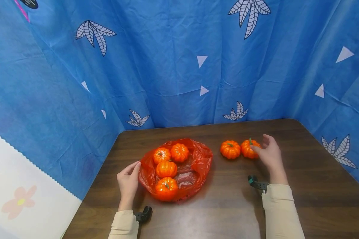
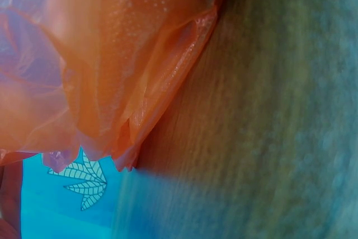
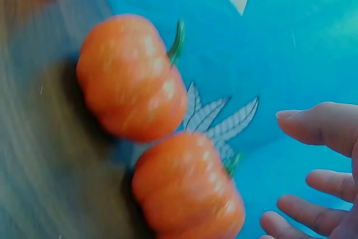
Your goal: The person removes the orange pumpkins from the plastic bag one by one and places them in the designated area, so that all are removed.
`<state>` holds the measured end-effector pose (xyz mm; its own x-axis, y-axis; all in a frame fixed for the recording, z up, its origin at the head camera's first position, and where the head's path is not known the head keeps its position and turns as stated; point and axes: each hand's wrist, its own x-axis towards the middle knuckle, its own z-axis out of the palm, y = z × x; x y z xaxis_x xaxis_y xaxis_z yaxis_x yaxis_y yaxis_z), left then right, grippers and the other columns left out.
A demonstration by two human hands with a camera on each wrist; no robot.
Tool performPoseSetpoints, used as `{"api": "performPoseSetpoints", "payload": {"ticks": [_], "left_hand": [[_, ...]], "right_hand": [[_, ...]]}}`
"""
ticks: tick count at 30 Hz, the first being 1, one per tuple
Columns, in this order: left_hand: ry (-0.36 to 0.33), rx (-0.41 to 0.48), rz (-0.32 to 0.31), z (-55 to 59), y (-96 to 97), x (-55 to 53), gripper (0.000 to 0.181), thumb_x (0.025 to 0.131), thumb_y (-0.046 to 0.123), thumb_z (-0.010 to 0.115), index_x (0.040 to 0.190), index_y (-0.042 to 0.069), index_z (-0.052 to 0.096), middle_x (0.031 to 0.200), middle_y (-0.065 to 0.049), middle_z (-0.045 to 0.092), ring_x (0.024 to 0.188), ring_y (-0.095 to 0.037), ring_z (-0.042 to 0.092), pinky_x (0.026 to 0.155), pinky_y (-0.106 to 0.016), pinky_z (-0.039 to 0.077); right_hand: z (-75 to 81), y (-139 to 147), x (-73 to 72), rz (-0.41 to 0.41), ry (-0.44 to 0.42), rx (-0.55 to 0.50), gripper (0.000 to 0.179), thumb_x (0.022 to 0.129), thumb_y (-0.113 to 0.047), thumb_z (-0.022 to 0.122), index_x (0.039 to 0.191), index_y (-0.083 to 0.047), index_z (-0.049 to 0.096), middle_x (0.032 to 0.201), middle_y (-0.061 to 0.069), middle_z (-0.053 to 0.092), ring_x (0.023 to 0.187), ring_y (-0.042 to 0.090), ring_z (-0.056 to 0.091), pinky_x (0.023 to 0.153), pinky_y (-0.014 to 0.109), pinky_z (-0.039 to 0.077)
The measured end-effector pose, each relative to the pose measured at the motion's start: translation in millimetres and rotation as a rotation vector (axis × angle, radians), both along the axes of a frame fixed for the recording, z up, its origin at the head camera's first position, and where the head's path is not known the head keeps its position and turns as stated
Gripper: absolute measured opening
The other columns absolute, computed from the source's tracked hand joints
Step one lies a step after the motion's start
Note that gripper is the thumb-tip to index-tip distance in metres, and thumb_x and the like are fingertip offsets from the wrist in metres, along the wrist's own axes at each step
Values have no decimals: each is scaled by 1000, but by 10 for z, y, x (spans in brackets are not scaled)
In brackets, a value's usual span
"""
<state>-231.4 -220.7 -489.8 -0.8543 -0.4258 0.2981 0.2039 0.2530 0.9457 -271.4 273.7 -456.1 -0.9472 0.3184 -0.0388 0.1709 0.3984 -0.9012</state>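
Observation:
My left hand (image 1: 128, 182) pinches the left rim of a red plastic bag (image 1: 204, 159), which lies spread with its mouth up. Inside it sit several small orange pumpkins (image 1: 166, 169). To the right of the bag, two more stand side by side on the table: a left pumpkin (image 1: 230, 149) and a right pumpkin (image 1: 249, 149), each with a green stem. My right hand (image 1: 270, 156) hovers by the right pumpkin, fingers apart and relaxed. In the right wrist view a gap shows between the fingertips (image 3: 286, 115) and that pumpkin (image 3: 187, 188). Bag film (image 2: 106, 54) fills much of the left wrist view.
The brown wooden table (image 1: 221, 212) ends at a blue curtain (image 1: 173, 73) with leaf and triangle prints, behind and on both sides. A white cloth with a flower print (image 1: 21, 202) hangs at the left. Each wrist wears a dark camera mount (image 1: 143, 215).

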Motion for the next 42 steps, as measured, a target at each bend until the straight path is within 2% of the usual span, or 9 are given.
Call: {"api": "performPoseSetpoints", "payload": {"ticks": [9,16,25,32,39,42], "left_hand": [[6,-6,3,-10,-3,4,30,91,30,74,108,6,78,110,-19,75,80,-2,72,73,-19,60],[1,-15,13,-18,-4,4,31,91,32,74,108,6,78,110,-18,75,79,-2,72,73,-18,59],[-3,-11,8,1,1,4,32,91,34,74,108,8,78,110,-17,75,81,-3,72,74,-19,59],[44,-25,34,-17,6,-24,27,90,26,76,104,3,78,103,-19,76,75,0,71,69,-17,59],[41,-37,47,-17,14,-40,26,90,27,76,103,5,79,102,-17,77,77,0,71,70,-17,59],[38,-32,46,-18,11,-36,26,90,27,77,104,6,79,99,-10,79,77,0,71,70,-17,60]], "right_hand": [[280,-340,48,104,90,93,78,96,-21,67,157,-5,23,158,27,33,142,49,36,112,64,37],[339,-553,52,182,158,153,70,93,-18,69,151,-1,33,150,28,44,137,47,43,112,63,38],[404,-759,83,261,160,106,66,95,-20,68,151,-7,37,149,23,48,134,44,48,107,59,46],[436,-919,122,339,175,87,64,93,-24,71,148,-7,42,146,22,51,134,41,48,111,60,43],[427,-1007,113,375,202,59,59,92,-22,71,144,-7,46,142,22,54,130,41,52,110,59,44],[413,-1089,109,408,225,37,57,91,-19,73,141,-6,49,139,21,57,127,40,55,108,57,46]]}}
